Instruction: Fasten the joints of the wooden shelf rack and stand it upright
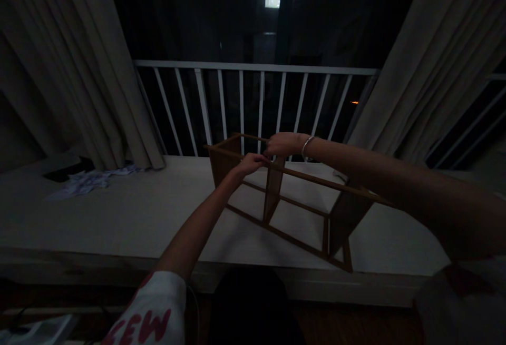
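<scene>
A brown wooden shelf rack (300,233) lies on its side on the white window ledge, its slim rails and several boards forming an open frame. My left hand (253,163) is at the upper rail, fingers closed near the joint with the middle board (272,192). Just above and to the right, my right hand (282,145), with a bracelet at the wrist, is curled down over the same joint. The fingertips of both hands nearly meet there. Whatever small thing may be between them is too dark to make out.
The pale window ledge (158,218) runs across the view. Behind it stands a white railing (256,66), with curtains (79,60) on both sides. Crumpled white paper (85,181) lies at the left beside a dark flat item (65,171). A pale object (43,330) is at the lower left.
</scene>
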The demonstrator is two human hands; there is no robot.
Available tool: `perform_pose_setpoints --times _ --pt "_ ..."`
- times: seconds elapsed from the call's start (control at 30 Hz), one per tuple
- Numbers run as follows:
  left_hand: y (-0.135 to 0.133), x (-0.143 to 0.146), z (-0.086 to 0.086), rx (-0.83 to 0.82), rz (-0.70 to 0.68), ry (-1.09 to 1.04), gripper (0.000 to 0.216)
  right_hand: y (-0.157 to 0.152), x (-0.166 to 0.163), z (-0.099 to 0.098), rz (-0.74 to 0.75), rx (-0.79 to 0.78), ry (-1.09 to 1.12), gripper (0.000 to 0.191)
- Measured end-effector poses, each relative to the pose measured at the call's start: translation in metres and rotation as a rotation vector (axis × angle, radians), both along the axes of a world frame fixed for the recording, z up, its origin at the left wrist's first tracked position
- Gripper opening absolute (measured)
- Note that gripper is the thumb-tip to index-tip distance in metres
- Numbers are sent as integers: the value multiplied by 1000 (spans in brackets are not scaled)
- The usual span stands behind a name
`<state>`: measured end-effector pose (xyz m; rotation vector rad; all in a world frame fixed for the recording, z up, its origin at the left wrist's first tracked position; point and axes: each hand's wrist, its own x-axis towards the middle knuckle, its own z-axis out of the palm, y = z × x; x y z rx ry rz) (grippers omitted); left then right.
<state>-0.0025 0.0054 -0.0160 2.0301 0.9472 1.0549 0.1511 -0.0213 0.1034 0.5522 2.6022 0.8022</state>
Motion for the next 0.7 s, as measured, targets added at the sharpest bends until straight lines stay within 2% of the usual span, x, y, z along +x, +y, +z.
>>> perform_pose_setpoints --times 0.17,0.3,0.5,0.7 --pt "-3 0 2 -13 12 4 22 -2 -5 0 -33 61 -4 22" --pt "-5 1 2 -42 14 -6 21 -2 -14 -1 -121 81 8 26" --pt "-9 1 5 -64 7 -24 20 2 -17 -3 -253 16 70 29" --pt "-11 1 9 -79 5 -12 22 0 -1 -15 -336 -69 247 27"
